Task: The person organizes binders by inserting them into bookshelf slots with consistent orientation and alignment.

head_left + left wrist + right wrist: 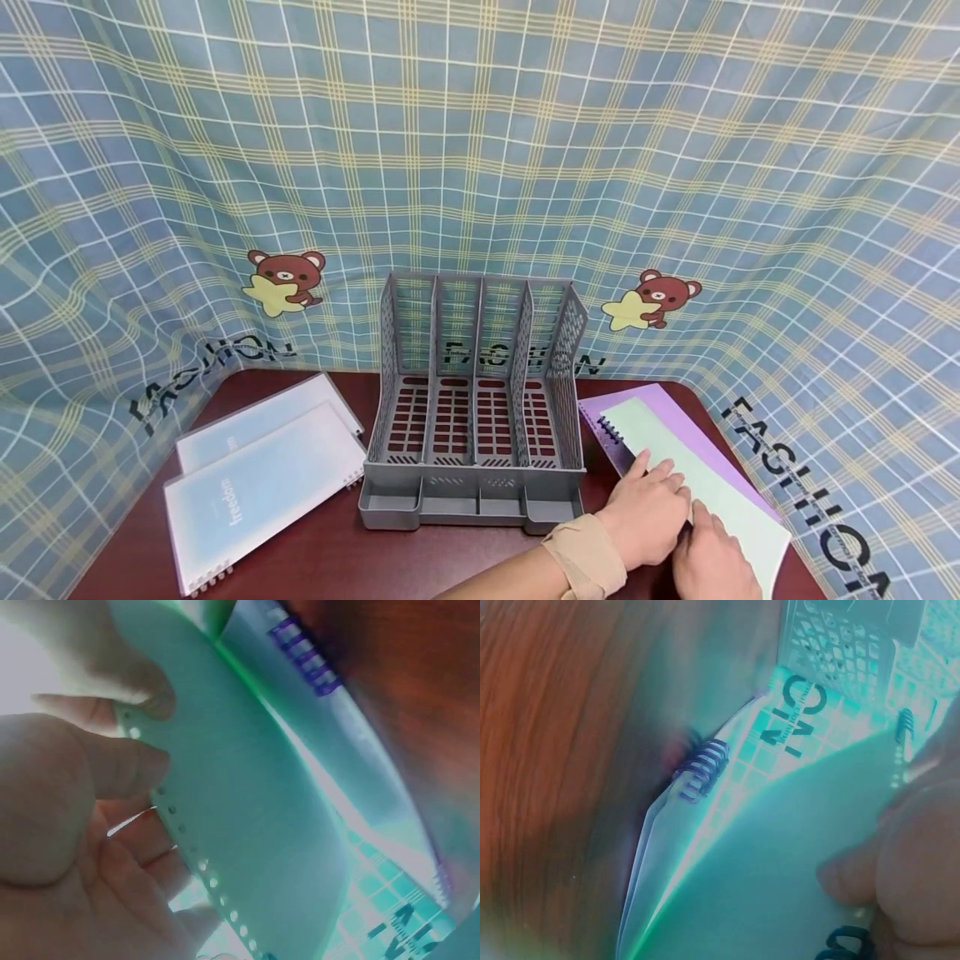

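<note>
In the head view, a pale green notebook (678, 437) with black binding coils is raised off a purple notebook (663, 400) at the right side of the table. My left hand (648, 510) grips the green notebook's punched edge, thumb on the near face and fingers behind, as the left wrist view shows. Right beside it, my right hand (712, 557) pinches the same edge nearer the front. A black coil (847, 943) shows by the right thumb in the right wrist view. Purple coils (304, 656) of the lower notebook lie below the green one.
A grey desk file rack (476, 492) with upright dividers and front trays stands mid-table. Left of it, two blue-white notebooks (262, 487) overlap on the dark red table (427, 567). Checked cloth (480, 167) surrounds the table at the back and sides.
</note>
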`<state>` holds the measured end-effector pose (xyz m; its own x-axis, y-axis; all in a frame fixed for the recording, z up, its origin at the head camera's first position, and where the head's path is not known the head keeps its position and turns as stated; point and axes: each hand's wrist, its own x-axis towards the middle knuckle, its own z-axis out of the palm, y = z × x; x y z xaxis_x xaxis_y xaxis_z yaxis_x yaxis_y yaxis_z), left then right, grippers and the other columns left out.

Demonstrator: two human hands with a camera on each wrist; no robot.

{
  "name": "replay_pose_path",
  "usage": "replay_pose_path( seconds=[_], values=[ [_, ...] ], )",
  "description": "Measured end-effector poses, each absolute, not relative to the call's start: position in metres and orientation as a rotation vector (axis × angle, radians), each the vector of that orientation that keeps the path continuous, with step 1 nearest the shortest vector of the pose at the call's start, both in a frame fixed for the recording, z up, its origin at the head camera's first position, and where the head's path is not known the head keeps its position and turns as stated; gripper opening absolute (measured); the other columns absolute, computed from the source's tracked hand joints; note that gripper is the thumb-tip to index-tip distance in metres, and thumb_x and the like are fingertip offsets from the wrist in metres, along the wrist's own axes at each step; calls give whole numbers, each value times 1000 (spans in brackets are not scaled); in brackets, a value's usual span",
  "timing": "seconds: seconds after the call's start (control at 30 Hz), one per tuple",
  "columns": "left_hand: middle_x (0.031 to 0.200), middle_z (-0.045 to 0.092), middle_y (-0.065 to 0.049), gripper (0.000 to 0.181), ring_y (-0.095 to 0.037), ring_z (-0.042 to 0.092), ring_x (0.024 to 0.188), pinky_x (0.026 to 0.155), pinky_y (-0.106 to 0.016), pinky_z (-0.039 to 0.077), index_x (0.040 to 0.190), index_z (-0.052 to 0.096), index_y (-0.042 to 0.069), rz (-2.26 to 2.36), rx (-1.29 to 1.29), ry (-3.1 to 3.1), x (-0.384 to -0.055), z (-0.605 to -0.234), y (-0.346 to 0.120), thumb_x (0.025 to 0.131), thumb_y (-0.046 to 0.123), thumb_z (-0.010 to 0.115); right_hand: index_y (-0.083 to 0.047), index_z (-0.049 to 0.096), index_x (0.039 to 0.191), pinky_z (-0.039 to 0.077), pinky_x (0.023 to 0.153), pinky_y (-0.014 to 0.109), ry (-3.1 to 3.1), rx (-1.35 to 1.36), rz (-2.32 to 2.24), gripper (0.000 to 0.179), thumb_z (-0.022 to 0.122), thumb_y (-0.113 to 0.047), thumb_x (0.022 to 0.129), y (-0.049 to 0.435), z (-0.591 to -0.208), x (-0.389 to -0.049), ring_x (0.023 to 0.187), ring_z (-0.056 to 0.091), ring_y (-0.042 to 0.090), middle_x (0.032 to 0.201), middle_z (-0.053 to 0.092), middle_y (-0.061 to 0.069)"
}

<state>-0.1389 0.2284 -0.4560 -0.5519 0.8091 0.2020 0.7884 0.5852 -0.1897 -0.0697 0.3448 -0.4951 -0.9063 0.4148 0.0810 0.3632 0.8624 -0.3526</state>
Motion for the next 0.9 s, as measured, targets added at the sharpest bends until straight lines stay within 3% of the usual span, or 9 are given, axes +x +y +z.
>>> replay_pose_path(
  seconds=[0.23, 0.47, 0.73, 0.9],
  values=[
    [150, 56, 13, 41, -13, 47, 143, 117, -40, 38, 139, 65, 27, -204, -1200, -2403, -142, -419, 199, 99, 35, 58, -2, 43, 151, 43, 86, 77, -2773, -718, 551, 50, 35, -15, 104, 349, -484, -70, 118, 52, 64, 141, 53, 34],
    [148, 60, -3, 41, -19, 56, 137, 112, -39, 45, 140, 66, 14, -691, -1008, -2346, -150, -388, 162, 102, 25, 53, -19, 34, 161, 40, 81, 78, -2729, -880, 648, 53, 31, -29, 109, 357, -465, -69, 115, 47, 72, 147, 47, 34],
    [152, 55, -8, 48, -23, 50, 143, 118, -40, 38, 149, 57, 7, -1056, -757, -2356, -166, -360, 115, 105, 26, 50, -26, 36, 162, 39, 84, 76, -2637, -860, 628, 53, 30, -29, 109, 362, -441, -69, 115, 47, 70, 145, 48, 36],
    [157, 49, -5, 53, -23, 45, 147, 121, -39, 32, 156, 47, 11, -1211, -643, -2347, -175, -353, 81, 105, 27, 50, -27, 34, 163, 42, 81, 75, -2646, -834, 614, 54, 25, -34, 110, 361, -429, -65, 111, 49, 71, 139, 52, 38]
  ],
)
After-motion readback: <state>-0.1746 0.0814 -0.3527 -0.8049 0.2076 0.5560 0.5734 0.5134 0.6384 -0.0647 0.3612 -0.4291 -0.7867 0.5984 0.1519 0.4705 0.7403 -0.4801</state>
